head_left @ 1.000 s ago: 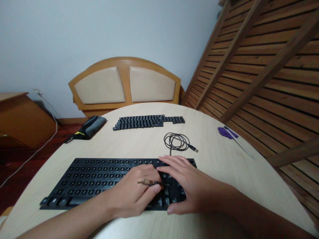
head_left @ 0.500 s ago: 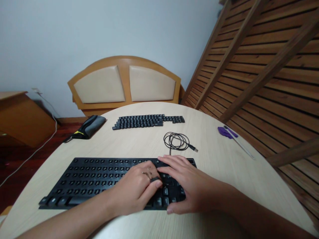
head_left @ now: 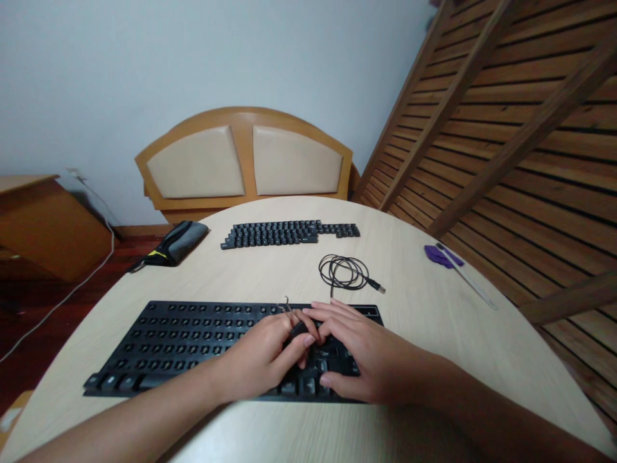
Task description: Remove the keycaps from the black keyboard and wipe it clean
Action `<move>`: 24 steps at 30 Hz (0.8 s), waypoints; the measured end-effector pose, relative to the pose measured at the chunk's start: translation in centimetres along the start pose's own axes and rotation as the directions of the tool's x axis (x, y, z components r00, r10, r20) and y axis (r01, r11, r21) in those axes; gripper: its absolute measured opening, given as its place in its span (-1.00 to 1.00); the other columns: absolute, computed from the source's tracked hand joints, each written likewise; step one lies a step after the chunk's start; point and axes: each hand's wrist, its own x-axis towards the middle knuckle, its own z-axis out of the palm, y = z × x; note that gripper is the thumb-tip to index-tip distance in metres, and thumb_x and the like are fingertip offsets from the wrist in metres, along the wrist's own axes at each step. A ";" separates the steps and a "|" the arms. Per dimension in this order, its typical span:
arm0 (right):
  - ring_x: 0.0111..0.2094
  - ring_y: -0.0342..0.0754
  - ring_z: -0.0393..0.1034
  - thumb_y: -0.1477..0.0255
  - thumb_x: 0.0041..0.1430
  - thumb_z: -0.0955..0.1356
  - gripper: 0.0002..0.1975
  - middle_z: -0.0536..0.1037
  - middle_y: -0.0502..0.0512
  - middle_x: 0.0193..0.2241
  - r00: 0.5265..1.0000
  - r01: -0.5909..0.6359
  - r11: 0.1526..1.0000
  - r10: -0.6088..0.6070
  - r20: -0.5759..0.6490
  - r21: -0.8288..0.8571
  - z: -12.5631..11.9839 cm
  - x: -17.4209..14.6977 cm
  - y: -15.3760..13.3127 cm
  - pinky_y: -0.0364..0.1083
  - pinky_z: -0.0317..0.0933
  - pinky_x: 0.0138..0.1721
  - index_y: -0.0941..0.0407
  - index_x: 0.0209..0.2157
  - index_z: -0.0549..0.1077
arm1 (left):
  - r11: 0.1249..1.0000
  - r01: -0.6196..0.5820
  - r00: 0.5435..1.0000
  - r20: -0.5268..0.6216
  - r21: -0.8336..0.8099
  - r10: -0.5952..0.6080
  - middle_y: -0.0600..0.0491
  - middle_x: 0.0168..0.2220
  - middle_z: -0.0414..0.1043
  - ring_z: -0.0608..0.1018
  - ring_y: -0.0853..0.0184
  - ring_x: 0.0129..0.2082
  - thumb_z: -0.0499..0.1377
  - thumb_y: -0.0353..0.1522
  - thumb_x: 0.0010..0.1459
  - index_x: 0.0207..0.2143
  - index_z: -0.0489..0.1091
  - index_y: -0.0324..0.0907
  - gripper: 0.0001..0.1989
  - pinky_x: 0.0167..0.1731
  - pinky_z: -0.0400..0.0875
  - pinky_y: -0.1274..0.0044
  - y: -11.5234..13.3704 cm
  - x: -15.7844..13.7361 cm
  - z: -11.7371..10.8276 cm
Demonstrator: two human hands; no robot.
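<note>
A black keyboard [head_left: 187,328] lies near the table's front edge, most of its switches bare, with keycaps still on along the bottom row and at the right. My left hand [head_left: 263,354] is closed around the black handle of a wire keycap puller [head_left: 292,319]; its two wire prongs point up and away from the keys. Over the keyboard's right part rests my right hand [head_left: 361,350], fingers apart, thumb at the lower keys. Its bent index finger meets my left fingertips. What lies under the fingers is hidden.
Removed black keycaps [head_left: 270,233] stand in rows at the back of the table. A coiled USB cable [head_left: 343,273] lies behind the keyboard. At left is a dark pouch [head_left: 178,244]; at right, a purple cloth [head_left: 438,255] under a thin white brush-like stick [head_left: 467,280].
The puller's prongs have swung upward in my left hand. My right index finger has bent in toward my left fingertips. The view has shifted slightly.
</note>
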 end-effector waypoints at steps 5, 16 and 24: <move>0.23 0.08 0.24 0.35 0.12 0.41 -0.83 0.49 0.21 0.08 0.996 0.062 0.997 -0.059 -0.072 0.038 0.4 0.1 0.2 0.14 -0.09 0.34 0.10 -0.24 0.48 | 0.992 0.066 0.998 0.026 -0.110 -0.064 0.17 -0.56 0.39 0.47 0.39 -0.56 -0.05 -0.28 0.41 -0.25 0.30 -0.17 -0.78 -0.44 0.38 0.56 -0.2 0.1 0.1; 0.09 0.05 0.40 0.33 0.10 0.44 -0.80 0.55 0.19 -0.03 0.992 0.106 0.992 -0.101 -0.072 0.069 -0.1 0.1 0.5 0.04 0.12 0.24 0.11 -0.25 0.50 | 0.999 0.038 0.997 -0.062 0.022 -0.037 0.11 -0.52 0.40 0.48 0.35 -0.47 -0.08 -0.32 0.40 -0.33 0.35 -0.19 -0.71 -0.35 0.37 0.51 0.2 0.1 0.1; 0.15 0.07 0.35 0.32 0.08 0.44 -0.76 0.55 0.23 0.00 0.991 0.129 0.991 -0.126 -0.048 0.046 -0.4 0.1 0.9 0.05 0.10 0.26 0.13 -0.22 0.52 | 1.000 0.012 0.978 -0.208 -0.008 -0.014 0.15 -0.56 0.34 0.41 0.40 -0.55 -0.07 -0.33 0.39 -0.30 0.43 -0.22 -0.68 -0.48 0.29 0.58 0.1 0.2 -0.2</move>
